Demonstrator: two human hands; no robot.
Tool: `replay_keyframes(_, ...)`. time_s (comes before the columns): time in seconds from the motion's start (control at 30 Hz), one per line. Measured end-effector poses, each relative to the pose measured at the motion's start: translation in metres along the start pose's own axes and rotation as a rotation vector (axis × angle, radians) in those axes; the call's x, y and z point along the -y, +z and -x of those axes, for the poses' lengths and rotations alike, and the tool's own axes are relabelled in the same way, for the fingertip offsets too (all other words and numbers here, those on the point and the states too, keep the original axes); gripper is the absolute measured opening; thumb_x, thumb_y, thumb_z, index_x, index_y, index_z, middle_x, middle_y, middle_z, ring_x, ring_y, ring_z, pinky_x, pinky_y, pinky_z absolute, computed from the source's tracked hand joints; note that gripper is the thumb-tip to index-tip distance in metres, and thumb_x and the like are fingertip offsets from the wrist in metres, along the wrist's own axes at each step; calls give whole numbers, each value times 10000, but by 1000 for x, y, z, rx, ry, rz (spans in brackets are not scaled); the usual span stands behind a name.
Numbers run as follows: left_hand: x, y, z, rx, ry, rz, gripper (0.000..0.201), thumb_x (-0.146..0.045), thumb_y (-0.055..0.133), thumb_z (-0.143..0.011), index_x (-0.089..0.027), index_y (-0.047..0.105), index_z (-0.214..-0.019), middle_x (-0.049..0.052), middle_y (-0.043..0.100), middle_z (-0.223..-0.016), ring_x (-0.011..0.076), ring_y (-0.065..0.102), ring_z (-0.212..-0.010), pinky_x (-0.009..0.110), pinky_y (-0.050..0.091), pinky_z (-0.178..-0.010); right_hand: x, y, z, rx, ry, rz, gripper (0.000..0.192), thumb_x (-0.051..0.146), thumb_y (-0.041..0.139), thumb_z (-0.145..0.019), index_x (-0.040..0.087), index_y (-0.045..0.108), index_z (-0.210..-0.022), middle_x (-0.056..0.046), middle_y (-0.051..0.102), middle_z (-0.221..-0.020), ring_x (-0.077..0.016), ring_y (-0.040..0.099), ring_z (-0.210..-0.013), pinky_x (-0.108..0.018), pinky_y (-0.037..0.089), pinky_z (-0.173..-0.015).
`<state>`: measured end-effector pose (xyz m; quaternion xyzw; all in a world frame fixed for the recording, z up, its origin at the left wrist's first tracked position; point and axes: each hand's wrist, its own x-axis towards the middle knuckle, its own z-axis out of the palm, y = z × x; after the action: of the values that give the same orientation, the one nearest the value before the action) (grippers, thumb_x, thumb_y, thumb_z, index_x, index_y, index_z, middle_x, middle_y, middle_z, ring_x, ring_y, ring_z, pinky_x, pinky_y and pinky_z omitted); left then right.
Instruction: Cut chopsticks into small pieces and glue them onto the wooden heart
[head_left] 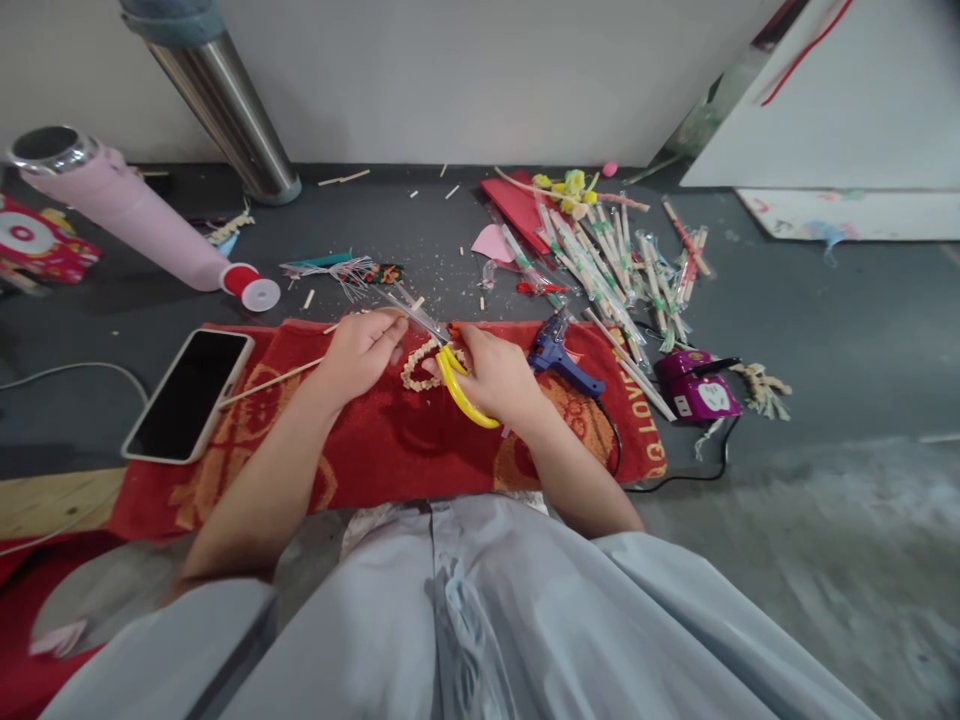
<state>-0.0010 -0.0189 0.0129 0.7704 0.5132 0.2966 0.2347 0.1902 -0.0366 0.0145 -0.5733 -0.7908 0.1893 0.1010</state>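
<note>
My right hand (495, 375) is wrapped round the yellow handles of a pair of scissors (457, 390), whose blades point up and left towards my left hand. My left hand (364, 350) is closed in a pinch on a thin wooden stick (277, 382); its long end sticks out to the left, under the wrist. A short pale tip (417, 304) shows beside the blades. Between the hands, a ring of small pale wooden pieces (415, 372) lies on the red towel (420, 450), partly hidden by the scissors and fingers.
A blue glue gun (559, 358) lies right of my right hand, its cord trailing off the towel. Bundles of wrapped sticks (600, 260) and a purple device (697, 385) are further right. A phone (191, 395), pink bottle (150, 220) and steel flask (232, 110) are left.
</note>
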Motion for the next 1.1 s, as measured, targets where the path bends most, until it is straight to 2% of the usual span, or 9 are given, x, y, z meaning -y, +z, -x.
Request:
replay_keyframes(0.23,7,7,0,-18,-3,-59,508,-517,302,-961,-214,439,-577,14,534,-531,133,491,-511,285,402,-564,-1,1,-1,-8,31,38,595,693,432,-880,140,584,-1035,-156,714,-1016,-306,684,-938,-326,426,-719)
replay_keyframes(0.4,8,12,1,-204,10,-153,373,-456,375,-949,-212,572,-748,49,650,-708,173,593,-689,293,454,-668,-3,5,-3,-89,29,-28,618,687,440,-879,134,577,-1120,-154,709,-1023,-298,674,-982,-336,449,-775)
replay_keyframes(0.47,7,13,2,-238,17,-183,323,-419,394,-944,-216,611,-816,55,673,-748,184,611,-731,297,469,-707,-4,5,-3,-109,47,-56,640,696,444,-870,129,571,-1140,-148,708,-1014,-297,674,-976,-339,452,-782)
replay_keyframes(0.83,11,12,3,-157,44,-260,412,-428,314,-968,-233,638,-804,71,670,-734,208,632,-770,323,485,-752,-9,7,-1,-173,-67,-154,719,728,444,-846,115,512,-1215,-166,674,-1097,-294,635,-1052,-381,456,-886)
replay_keyframes(1.1,16,12,5,-126,74,-316,328,-312,319,-942,-217,607,-816,75,687,-796,206,642,-835,313,488,-796,-9,6,0,-177,-93,-152,742,756,424,-833,117,527,-1197,-181,640,-1153,-294,611,-1068,-381,450,-898)
